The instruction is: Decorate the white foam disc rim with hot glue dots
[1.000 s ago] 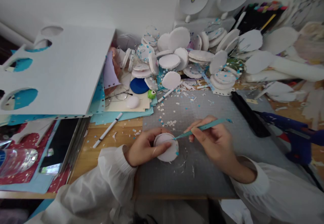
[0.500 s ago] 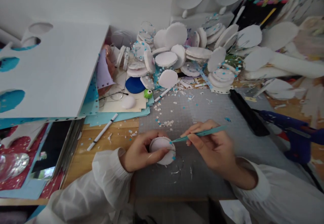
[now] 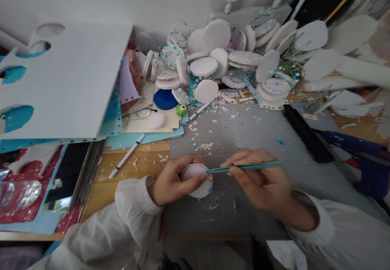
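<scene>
Your hands work a white foam disc on the grey cutting mat.

Your left hand (image 3: 170, 180) grips the white disc (image 3: 197, 176) near the grey mat's (image 3: 258, 131) front edge; your right hand (image 3: 262, 180) pinches a teal tool (image 3: 243, 167), tip touching the disc (rim side). Beyond the mat's far edge lies a heap of white discs (image 3: 231, 58); off its right side, a blue glue gun (image 3: 359, 156).

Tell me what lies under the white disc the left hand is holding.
The white disc rests on the grey cutting mat, gripped by the left hand. The mat directly beneath the disc is covered, so nothing there shows.
</scene>
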### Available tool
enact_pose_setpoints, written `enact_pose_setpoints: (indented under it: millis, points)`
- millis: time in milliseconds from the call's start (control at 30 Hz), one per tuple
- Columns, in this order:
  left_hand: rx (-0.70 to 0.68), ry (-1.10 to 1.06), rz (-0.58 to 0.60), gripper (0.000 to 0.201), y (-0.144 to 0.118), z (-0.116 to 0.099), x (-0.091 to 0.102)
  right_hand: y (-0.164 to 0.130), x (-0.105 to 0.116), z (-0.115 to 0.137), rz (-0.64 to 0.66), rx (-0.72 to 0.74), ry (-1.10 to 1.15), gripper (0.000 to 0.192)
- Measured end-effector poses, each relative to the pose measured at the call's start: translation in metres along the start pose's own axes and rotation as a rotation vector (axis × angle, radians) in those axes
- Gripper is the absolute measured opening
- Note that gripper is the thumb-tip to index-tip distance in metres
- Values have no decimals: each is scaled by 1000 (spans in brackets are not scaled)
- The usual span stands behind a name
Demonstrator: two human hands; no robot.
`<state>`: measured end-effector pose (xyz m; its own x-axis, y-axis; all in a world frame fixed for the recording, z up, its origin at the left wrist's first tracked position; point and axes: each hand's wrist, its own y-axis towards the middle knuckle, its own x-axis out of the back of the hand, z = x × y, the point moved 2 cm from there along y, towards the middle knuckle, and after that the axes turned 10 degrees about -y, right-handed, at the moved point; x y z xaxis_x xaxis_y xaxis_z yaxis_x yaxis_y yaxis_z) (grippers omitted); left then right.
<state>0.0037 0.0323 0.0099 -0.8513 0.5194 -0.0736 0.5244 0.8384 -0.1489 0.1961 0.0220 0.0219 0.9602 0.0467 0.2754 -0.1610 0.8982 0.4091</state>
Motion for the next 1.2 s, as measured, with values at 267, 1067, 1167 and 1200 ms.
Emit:
enact_pose_setpoints:
  millis: [267, 1067, 1167, 1200]
  points:
    - [3, -37, -13, 21, -1, 3, 1, 1, 3, 6, 6, 197, -167, 28]
    - [188, -260, -179, 39, -2, 2, 3, 7, 4, -45, -212, -466, 254, 13]
    - [158, -222, -163, 36, -3, 1, 4, 8, 3, -45, -237, -482, 264, 14]
    - [148, -209, -152, 36, -3, 1, 4, 9, 3, -45, -246, -488, 268, 14]
